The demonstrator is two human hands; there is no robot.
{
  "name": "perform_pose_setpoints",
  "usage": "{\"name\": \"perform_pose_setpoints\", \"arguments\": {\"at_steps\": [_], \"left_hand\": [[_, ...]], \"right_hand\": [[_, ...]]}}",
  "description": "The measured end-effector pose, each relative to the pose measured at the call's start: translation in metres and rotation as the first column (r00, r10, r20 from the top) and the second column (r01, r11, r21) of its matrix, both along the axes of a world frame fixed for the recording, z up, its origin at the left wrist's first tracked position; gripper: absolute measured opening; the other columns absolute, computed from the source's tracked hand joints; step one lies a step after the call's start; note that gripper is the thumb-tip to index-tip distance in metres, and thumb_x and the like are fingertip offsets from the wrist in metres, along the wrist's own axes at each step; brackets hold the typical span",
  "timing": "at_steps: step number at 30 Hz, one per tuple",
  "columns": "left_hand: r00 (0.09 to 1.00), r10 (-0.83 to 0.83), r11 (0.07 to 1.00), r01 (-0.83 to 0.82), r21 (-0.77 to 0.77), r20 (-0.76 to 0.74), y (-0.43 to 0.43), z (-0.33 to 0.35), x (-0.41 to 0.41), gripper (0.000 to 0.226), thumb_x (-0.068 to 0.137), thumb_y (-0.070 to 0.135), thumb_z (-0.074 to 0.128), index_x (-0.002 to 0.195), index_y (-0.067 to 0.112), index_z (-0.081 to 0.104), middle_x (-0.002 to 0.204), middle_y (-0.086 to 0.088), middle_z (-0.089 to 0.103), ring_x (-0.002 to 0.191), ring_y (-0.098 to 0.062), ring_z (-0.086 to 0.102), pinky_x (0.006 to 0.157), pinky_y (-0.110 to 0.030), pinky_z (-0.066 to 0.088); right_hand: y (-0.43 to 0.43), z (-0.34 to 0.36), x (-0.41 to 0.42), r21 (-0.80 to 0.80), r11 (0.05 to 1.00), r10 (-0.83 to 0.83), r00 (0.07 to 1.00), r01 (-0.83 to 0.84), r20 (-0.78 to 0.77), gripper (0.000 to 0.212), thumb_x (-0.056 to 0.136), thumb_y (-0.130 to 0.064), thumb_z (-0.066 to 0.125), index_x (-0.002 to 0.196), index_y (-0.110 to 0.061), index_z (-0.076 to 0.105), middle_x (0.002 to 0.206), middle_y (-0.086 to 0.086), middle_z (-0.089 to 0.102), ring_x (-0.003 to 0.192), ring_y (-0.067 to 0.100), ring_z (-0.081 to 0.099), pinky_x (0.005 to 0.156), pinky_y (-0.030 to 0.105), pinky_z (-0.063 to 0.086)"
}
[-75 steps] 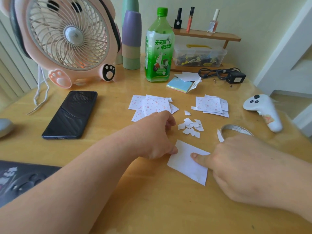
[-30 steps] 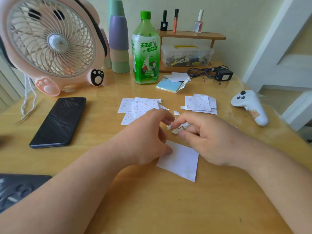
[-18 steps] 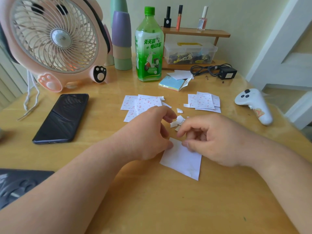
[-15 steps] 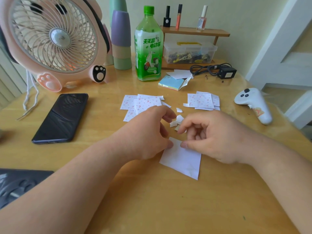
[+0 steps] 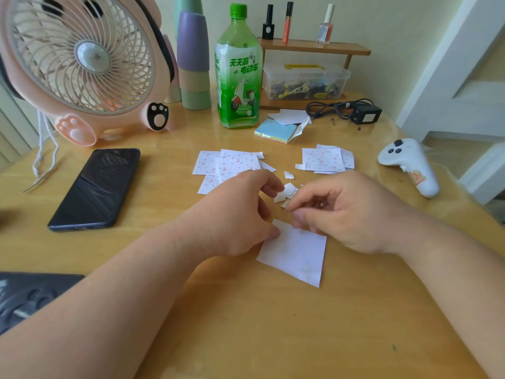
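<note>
The white paper square [image 5: 296,253] lies flat on the glossy wooden table [image 5: 273,337], near its middle. Left hand [image 5: 232,214]: grip narrow, fingers curled, thumb pressing the square's left corner. Right hand [image 5: 349,212]: grip appears to pinch 1 paper scrap [image 5: 285,204]. A pale wall [image 5: 382,20] backs the table.

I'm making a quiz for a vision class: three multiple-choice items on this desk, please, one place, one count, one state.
1. Where does the phone lie? A) left of the patterned papers B) on the floor C) in a hand
2. How many small bottles stand on the wooden shelf? A) two B) three C) five
3. How is the white sheet? A) crumpled B) held in the air C) flat on the table
Answers: 1 A: it lies on the wood, left of them. 2 B: three stand in a row. 3 C: it lies flat on the wood.
</note>
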State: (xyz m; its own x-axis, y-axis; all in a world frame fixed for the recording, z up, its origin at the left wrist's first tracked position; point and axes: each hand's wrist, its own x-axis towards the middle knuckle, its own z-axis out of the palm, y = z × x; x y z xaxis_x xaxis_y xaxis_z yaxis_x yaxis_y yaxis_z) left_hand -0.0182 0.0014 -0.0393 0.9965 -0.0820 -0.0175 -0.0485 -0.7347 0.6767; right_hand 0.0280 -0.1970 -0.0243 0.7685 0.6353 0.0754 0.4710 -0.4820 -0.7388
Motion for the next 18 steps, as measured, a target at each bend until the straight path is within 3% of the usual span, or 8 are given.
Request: {"name": "perform_pose_setpoints", "arguments": {"at_steps": [2,5,7,11,18], "left_hand": [[1.000,0.003,1.000,-0.003,-0.002,-0.002,0.000,0.000,-0.001,0.057,0.079,0.023,0.083,0.124,0.040,0.053,0.103,0.023,0.058,0.079,0.006,0.061,0.072,-0.013,0.049],[1.000,-0.005,1.000,0.005,0.007,0.010,-0.001,0.001,-0.002,0.058,0.079,0.024,0.083,0.123,0.043,0.051,0.100,0.024,0.056,0.076,0.009,0.058,0.068,-0.008,0.044],[0.999,-0.023,1.000,0.022,0.013,0.025,-0.001,0.002,-0.003,0.060,0.078,0.023,0.083,0.124,0.043,0.051,0.103,0.024,0.055,0.077,0.013,0.056,0.066,-0.007,0.043],[0.996,-0.074,0.997,0.074,0.014,0.039,-0.003,0.003,-0.005,0.065,0.078,0.019,0.082,0.129,0.042,0.049,0.112,0.025,0.052,0.080,0.022,0.052,0.069,-0.003,0.045],[0.990,-0.138,0.990,0.138,0.001,0.033,-0.003,0.005,-0.006,0.066,0.079,0.013,0.079,0.129,0.042,0.048,0.115,0.026,0.052,0.086,0.019,0.054,0.074,-0.004,0.045]], "right_hand": [[-0.003,0.004,0.001,0.029,0.997,-0.073,0.997,0.072,0.037,0.027,0.092,-0.001,0.068,0.088,-0.027,0.075,0.077,-0.010,0.076,0.061,0.000,0.063,0.061,0.015,0.050],[-0.008,0.006,0.001,-0.162,0.979,-0.112,0.990,0.125,0.082,0.028,0.092,-0.006,0.066,0.093,-0.033,0.073,0.083,-0.012,0.075,0.066,0.003,0.066,0.062,0.019,0.053],[-0.010,0.009,-0.004,-0.323,0.940,-0.101,0.994,0.111,0.047,0.025,0.086,-0.021,0.077,0.106,-0.034,0.072,0.090,-0.013,0.072,0.073,0.000,0.065,0.070,0.023,0.056],[-0.005,0.016,-0.022,-0.572,0.814,-0.074,0.994,0.105,0.077,0.062,0.071,-0.051,0.083,0.127,-0.045,0.056,0.102,-0.024,0.057,0.088,-0.009,0.058,0.082,0.022,0.053],[0.002,0.020,-0.026,-0.623,0.774,-0.139,0.990,0.114,0.008,0.052,0.075,-0.047,0.080,0.121,-0.037,0.057,0.096,-0.015,0.064,0.081,0.004,0.063,0.067,0.027,0.053]]}}
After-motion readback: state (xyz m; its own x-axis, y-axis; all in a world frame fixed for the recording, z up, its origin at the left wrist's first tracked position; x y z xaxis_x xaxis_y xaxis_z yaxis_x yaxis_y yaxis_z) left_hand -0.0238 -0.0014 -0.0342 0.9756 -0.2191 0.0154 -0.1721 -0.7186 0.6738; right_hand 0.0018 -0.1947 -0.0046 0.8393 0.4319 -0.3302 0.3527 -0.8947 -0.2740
